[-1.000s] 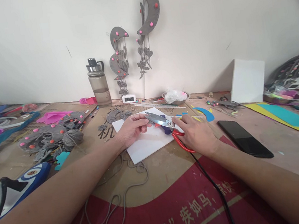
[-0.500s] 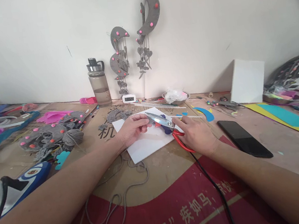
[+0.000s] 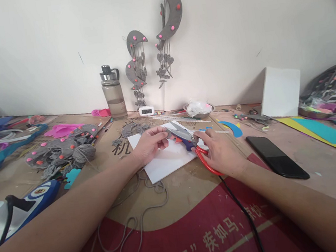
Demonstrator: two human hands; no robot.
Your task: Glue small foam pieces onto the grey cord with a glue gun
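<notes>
Red-handled scissors are in my right hand, with the fingers wrapped round the handles. Their metal blades point left and are parted a little. At the blade tips, my left hand is closed in a pinch; whatever lies between its fingertips is too small to make out. Below both hands lies a white board on the cardboard. Dark blue and orange bits show behind the blades, partly hidden. Loose grey yarn trails in loops across the cardboard near my left forearm.
A water bottle and a small digital clock stand by the wall, where grey moon-shaped hangings hang. On the right lies a black phone. A grey yarn ball and a blue-and-white glue gun lie left.
The scissor blades have parted from nearly closed. The whole view has shifted slightly, while both hands stay in about the same place over the board.
</notes>
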